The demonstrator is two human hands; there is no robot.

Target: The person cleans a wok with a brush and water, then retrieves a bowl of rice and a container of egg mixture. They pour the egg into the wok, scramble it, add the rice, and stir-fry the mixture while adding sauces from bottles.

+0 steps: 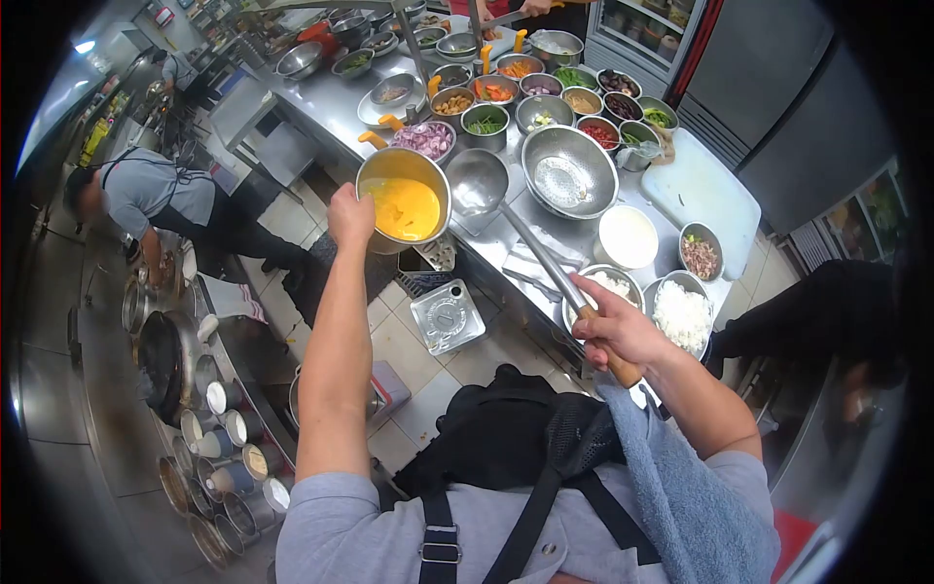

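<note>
My left hand (350, 218) is closed on the rim of a round metal container (401, 164), tilted so its inside shows. Yellow liquid like beaten egg (407, 210) lies in it. In my right hand (621, 329) is a long ladle (537, 247), gripped by its wooden handle. Its wide metal bowl (479, 182) hangs over the counter edge, just right of the container. A perforated metal bowl (570, 171) and a tub of white contents (628, 237) stand beyond the ladle. Bowls of white pieces (682, 315) lie near my right hand.
Several bowls of cut vegetables (492, 90) crowd the steel counter (336, 122). A white cutting board (702, 200) lies at right. A square metal tin (448, 316) stands on the floor below. Another person (161, 190) bends over the stove side at left; another person's hands (535, 8) show at the top.
</note>
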